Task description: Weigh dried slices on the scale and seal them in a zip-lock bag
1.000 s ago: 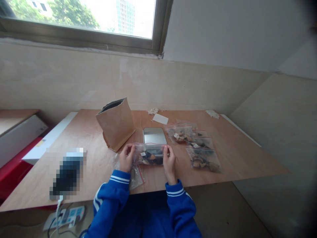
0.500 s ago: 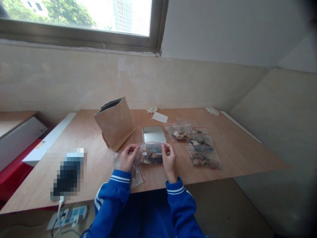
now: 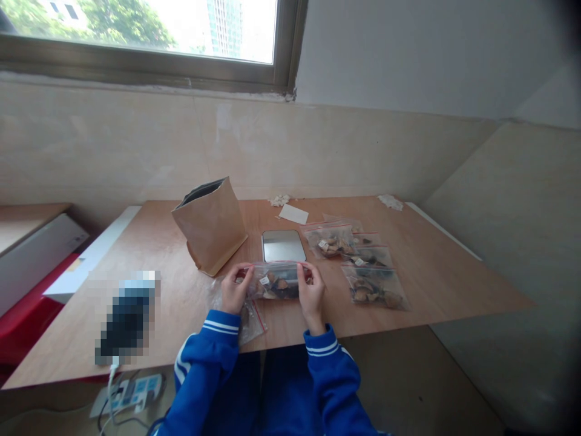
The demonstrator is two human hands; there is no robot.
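Observation:
A clear zip bag (image 3: 278, 286) holding brown dried pieces and a small white label is stretched between my two hands. My left hand (image 3: 235, 290) pinches its top left corner, and my right hand (image 3: 310, 294) pinches the top right corner, along the pink seal strip. Just behind the bag lies a flat scale with a silver top (image 3: 283, 246). Under and beside my left hand are clear plastic bags with a red strip (image 3: 252, 324), partly hidden by the hand and sleeve.
An open brown paper bag (image 3: 212, 227) stands at the back left. Several filled zip bags (image 3: 374, 286) lie to the right. Behind the scale is a white card (image 3: 294, 214). A blurred-out dark object (image 3: 124, 321) with a white cable lies at the left front, above a power strip (image 3: 140, 390).
The top edge of the zip bag lies flatter between my fingers than before. My hands have hardly moved, and the view has shifted slightly.

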